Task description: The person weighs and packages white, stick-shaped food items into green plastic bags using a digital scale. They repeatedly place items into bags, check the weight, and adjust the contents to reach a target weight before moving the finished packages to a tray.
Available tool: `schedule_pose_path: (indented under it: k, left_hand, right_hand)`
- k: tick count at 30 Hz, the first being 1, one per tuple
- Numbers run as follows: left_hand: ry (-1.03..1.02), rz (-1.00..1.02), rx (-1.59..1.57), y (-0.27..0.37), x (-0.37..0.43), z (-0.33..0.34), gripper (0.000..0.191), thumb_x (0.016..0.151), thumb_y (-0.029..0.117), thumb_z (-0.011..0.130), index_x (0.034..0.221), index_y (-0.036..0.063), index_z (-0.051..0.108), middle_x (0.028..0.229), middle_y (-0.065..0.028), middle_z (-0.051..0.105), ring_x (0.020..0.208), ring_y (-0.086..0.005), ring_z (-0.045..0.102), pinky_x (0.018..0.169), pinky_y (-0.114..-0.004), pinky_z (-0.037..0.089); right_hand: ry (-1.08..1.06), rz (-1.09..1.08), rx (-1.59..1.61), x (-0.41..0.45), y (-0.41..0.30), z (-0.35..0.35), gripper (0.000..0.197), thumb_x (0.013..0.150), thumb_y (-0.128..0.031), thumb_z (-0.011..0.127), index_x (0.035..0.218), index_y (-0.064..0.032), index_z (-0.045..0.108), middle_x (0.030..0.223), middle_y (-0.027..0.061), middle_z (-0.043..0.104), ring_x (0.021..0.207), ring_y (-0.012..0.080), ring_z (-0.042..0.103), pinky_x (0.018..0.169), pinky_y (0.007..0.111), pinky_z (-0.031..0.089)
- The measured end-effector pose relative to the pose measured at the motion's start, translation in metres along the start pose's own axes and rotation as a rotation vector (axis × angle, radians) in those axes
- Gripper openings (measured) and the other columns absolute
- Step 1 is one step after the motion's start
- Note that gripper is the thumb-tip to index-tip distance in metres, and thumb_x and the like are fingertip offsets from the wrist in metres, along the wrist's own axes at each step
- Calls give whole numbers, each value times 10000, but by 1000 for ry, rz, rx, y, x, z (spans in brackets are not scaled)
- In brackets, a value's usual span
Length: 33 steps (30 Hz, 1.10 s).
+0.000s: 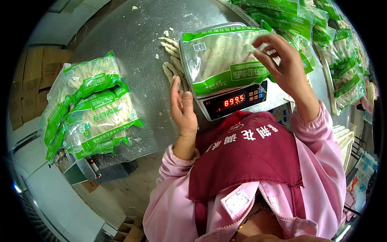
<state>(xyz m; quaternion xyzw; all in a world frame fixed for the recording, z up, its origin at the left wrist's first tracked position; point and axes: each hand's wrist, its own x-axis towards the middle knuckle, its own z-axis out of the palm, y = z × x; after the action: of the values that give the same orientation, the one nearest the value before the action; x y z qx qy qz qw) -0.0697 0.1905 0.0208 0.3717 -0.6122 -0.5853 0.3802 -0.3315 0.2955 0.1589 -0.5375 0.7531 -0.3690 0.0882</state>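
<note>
A clear and green plastic bag (220, 57) filled with pale, stick-shaped food pieces lies on a digital weighing scale (208, 107). The scale's display (234, 101) shows lit red digits. My left hand (183, 107) is upright beside the bag's left edge, thumb apart from the fingers, holding nothing. Loose pale sticks (169, 71) lie on the metal table just beyond it, partly hidden by the bag. My right hand (281, 59) hovers over the bag's right end with curled fingers and a gap at the thumb. Whether its fingertips touch the plastic is hard to see.
Several filled bags (96, 106) are piled at the left of the metal table (139, 39). More filled bags (281, 15) lie at the upper right, by pale tray rims (326, 78). Cardboard boxes (33, 78) stand at far left. Crumbs dot the tabletop.
</note>
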Motion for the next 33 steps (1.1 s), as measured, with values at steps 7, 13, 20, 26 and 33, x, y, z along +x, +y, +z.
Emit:
schedule_pose_path:
  k: [7,13,20,26,33]
  left_hand:
    - [-37,50,97,9,2,9,819,921,356,770,1522,-60,402,1572,-244,431,1444,-314,434,1197,-406,319]
    - [-6,-33,86,16,-4,19,789,906,312,783,1511,-48,428,1545,-261,460,1440,-332,440,1195,-416,319]
    - [1,86,244,-2,6,28,358,987,214,682,1250,-29,688,1327,-223,669,1318,-340,586,1114,-432,424]
    - [-16,390,-74,70,0,21,444,952,112,733,1348,-5,570,1442,-216,574,1238,-299,644,1019,-379,519]
    - [-101,445,-460,157,65,-14,390,1043,319,609,1235,-18,656,1296,-216,665,1292,-322,579,1093,-447,454]
  right_hand:
    - [-147,-318,-138,101,-3,81,285,938,-236,730,1169,-76,686,1150,124,690,945,329,701,812,437,560]
    - [-455,-100,-437,147,13,141,437,947,-440,680,1190,-78,705,1113,149,716,965,331,701,860,445,550]
    - [-333,-22,55,151,25,142,340,988,-378,656,1035,-54,751,812,97,701,747,218,628,704,371,505]
    - [49,132,573,134,-44,59,274,1032,-307,645,1003,-58,752,724,-43,598,639,66,502,601,243,428]
    - [338,23,1063,175,-104,33,240,1044,-245,640,1105,-22,706,825,-30,583,740,53,529,706,219,465]
